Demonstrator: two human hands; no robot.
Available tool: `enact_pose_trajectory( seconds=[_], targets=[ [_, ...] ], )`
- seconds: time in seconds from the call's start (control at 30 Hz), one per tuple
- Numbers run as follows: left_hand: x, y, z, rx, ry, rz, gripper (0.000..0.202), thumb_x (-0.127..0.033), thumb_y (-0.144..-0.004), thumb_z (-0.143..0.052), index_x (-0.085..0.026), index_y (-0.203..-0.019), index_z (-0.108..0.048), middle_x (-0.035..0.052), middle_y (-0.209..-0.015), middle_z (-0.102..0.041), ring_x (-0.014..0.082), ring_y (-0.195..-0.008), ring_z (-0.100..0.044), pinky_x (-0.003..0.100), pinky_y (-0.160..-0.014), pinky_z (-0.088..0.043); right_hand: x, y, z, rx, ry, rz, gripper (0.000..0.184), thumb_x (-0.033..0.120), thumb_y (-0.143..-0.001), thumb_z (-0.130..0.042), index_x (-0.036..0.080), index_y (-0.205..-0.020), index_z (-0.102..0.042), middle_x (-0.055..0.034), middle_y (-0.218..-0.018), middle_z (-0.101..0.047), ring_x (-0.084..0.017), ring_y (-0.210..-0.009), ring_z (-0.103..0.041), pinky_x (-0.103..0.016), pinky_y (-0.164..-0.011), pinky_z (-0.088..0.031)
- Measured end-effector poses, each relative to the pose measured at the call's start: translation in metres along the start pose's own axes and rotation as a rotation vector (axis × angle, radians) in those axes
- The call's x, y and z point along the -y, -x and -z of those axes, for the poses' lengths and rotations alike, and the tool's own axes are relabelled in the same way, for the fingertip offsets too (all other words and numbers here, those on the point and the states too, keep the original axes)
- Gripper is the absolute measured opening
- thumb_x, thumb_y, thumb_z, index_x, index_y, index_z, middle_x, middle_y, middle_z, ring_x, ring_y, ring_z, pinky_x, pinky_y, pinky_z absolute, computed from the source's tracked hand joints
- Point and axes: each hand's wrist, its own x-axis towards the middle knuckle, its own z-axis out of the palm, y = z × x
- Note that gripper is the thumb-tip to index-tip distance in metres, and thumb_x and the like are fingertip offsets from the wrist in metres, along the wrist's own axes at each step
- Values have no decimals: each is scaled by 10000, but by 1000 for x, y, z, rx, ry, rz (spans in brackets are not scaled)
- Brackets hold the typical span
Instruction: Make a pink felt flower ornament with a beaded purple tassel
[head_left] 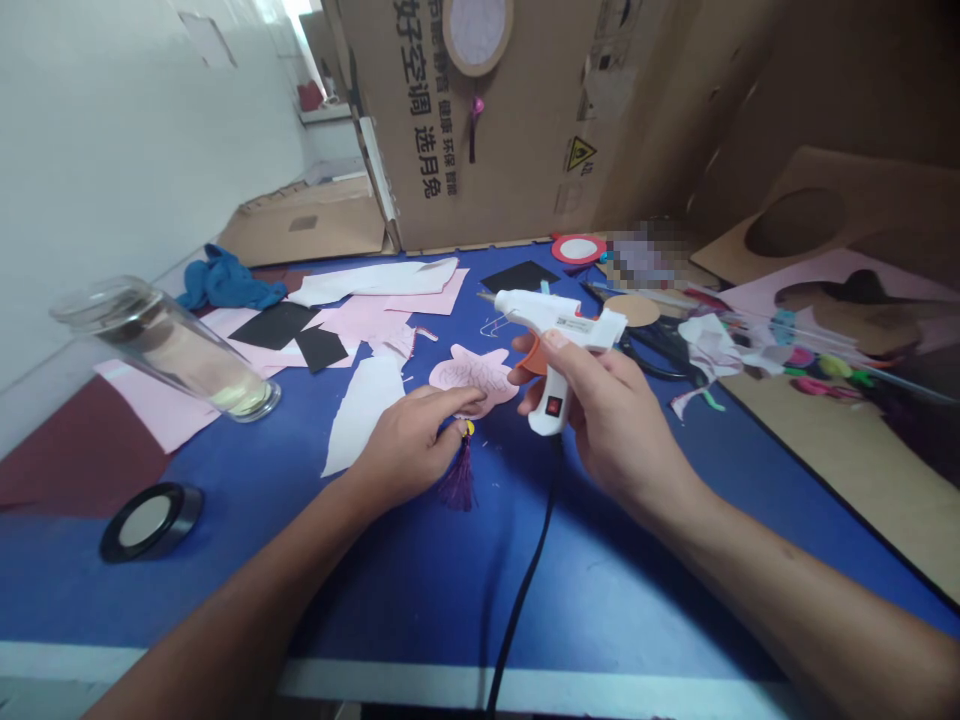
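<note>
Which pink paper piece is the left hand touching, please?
The lobed pink cut-out beside the glue gun, under the left hand; the other pink sheets lie farther back.

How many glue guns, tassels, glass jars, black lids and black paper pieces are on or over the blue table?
Glue gun: 1, in the right hand
Purple tassel: 1, by the left hand
Glass jar: 1
Black lid: 1
Black paper pieces: 3
Total: 7
</note>
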Motion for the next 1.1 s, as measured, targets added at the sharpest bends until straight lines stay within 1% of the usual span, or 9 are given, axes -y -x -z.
enact_pose_trajectory(
  seconds=[0.17, 0.27, 0.37, 0.5, 0.6, 0.67, 0.77, 0.97, 1.1],
  targets=[
    [0, 0, -1, -86, 7, 36, 354, -195, -949, -676, -233, -1280, -792, 97, -1313, -826, 299, -1226, -761, 467, -1122, -562, -2, -1, 2, 21, 27, -12, 443, 641, -978, -732, 203, -933, -783, -50, -850, -771, -173, -649, -666, -289, -565, -489],
    [0, -1, -2, -103, -2, 67, 290, -196, -936, -696, -221, -1204, -804, 96, -1252, -835, 295, -1173, -767, 451, -1071, -573, -1, -2, 3, 42, 83, -28, 468, 648, -1001, -696, 196, -933, -794, -38, -730, -728, -175, -620, -641, -290, -564, -465],
    [-4, -5, -2, -108, -23, 118, 216, -191, -923, -712, -223, -1114, -808, 71, -1159, -842, 277, -1098, -769, 429, -1006, -577, 4, 0, 7, 76, 169, -60, 492, 660, -1000, -680, 191, -907, -792, -41, -691, -716, -182, -616, -633, -294, -563, -453],
    [-15, -13, -4, -93, -65, 247, 105, -251, -916, -752, -234, -1013, -790, 37, -1023, -825, 262, -974, -761, 406, -885, -576, 8, 8, 24, 122, 333, -113, 540, 699, -971, -686, 195, -802, -783, -56, -650, -706, -183, -583, -600, -315, -571, -447],
    [-24, -16, -8, -75, -129, 313, 136, -264, -877, -802, -230, -1005, -772, 41, -1020, -809, 284, -995, -743, 423, -877, -566, 1, 13, 40, 74, 362, -154, 557, 742, -934, -706, 207, -802, -792, -85, -739, -760, -207, -633, -639, -328, -583, -455],
    [-26, -15, -10, -70, -176, 307, 187, -167, -855, -768, -228, -1032, -766, 50, -1066, -805, 289, -1032, -727, 433, -912, -561, -5, 13, 48, 51, 345, -184, 563, 759, -923, -709, 215, -805, -795, -86, -732, -756, -218, -653, -651, -330, -585, -455],
    [-26, -11, -10, -66, -188, 267, 302, -60, -834, -676, -227, -1071, -756, 53, -1106, -799, 279, -1053, -708, 432, -934, -563, -10, 12, 50, 70, 326, -205, 562, 757, -925, -698, 218, -798, -791, -75, -681, -733, -214, -623, -637, -332, -585, -459],
    [-18, -9, -4, -33, -144, 213, 391, -2, -782, -593, -220, -1073, -738, 52, -1114, -787, 258, -1056, -715, 406, -928, -579, -2, 17, 43, 125, 389, -208, 556, 742, -916, -682, 202, -842, -792, -60, -671, -726, -198, -592, -619, -314, -553, -444],
    [-15, -11, -5, -32, -168, 185, 389, 8, -776, -577, -219, -1050, -735, 47, -1080, -777, 251, -1024, -701, 408, -921, -566, 0, 19, 44, 140, 452, -193, 559, 730, -935, -652, 204, -800, -784, -52, -641, -707, -190, -571, -599, -311, -537, -430]
  ],
)
